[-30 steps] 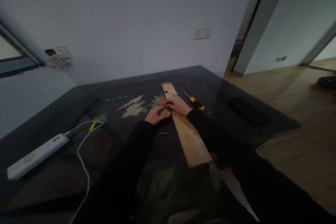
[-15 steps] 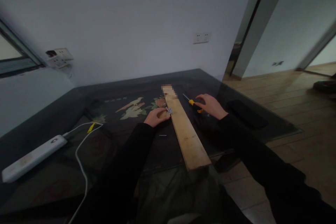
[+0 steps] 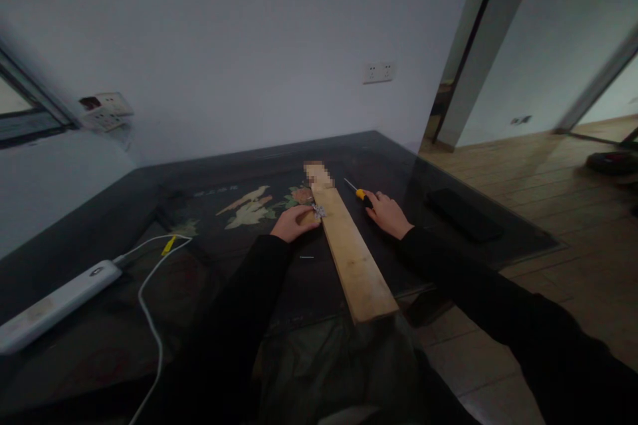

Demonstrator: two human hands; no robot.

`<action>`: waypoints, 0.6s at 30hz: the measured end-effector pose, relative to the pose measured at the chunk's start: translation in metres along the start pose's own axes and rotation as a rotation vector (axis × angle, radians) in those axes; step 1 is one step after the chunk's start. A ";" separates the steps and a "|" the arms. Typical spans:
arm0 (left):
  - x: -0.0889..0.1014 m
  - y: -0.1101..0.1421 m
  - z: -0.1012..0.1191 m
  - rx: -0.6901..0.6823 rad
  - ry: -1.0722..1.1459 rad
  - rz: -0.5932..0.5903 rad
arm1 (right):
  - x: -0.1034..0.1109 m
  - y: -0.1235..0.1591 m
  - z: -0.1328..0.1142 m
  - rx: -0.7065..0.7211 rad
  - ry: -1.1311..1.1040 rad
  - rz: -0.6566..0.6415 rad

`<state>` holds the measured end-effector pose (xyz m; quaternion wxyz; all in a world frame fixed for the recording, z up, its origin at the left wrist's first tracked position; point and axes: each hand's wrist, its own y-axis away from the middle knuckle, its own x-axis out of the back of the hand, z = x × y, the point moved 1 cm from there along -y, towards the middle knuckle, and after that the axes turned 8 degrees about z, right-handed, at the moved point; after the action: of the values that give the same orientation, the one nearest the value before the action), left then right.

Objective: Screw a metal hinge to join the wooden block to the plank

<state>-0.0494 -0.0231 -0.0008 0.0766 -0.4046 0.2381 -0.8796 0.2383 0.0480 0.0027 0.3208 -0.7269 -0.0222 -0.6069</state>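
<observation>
A long wooden board lies lengthwise on the dark table. At its left edge, my left hand is closed on a small light wooden piece, fingertips beside a small silvery metal fitting. The fitting sits where that piece meets the board; its exact kind is too small to tell. Right of the board, my right hand has its fingers around the handle of a yellow-and-black screwdriver, whose shaft points away to the upper left. A thin screw or nail rests near my left forearm.
A white power strip with a white cable occupies the table's left side. Toward the right edge lies a flat black object. The table stands against a wall with a socket.
My right hand has left the metal fitting, moved right and closed on the screwdriver's handle. My left hand has stayed at the board's left edge. The view has shifted slightly.
</observation>
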 end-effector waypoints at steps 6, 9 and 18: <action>0.000 0.000 -0.003 -0.010 0.021 0.000 | 0.020 -0.010 0.006 -0.019 -0.190 0.153; 0.001 0.000 -0.002 -0.019 0.010 -0.005 | 0.048 -0.029 0.006 -0.039 -0.440 0.360; 0.001 0.000 -0.003 -0.013 -0.011 -0.013 | 0.106 -0.104 -0.043 0.045 -1.297 0.589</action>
<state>-0.0520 -0.0225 -0.0016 0.0694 -0.4115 0.2409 -0.8763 0.1853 0.0718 0.1460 0.4086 -0.9104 -0.0240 0.0606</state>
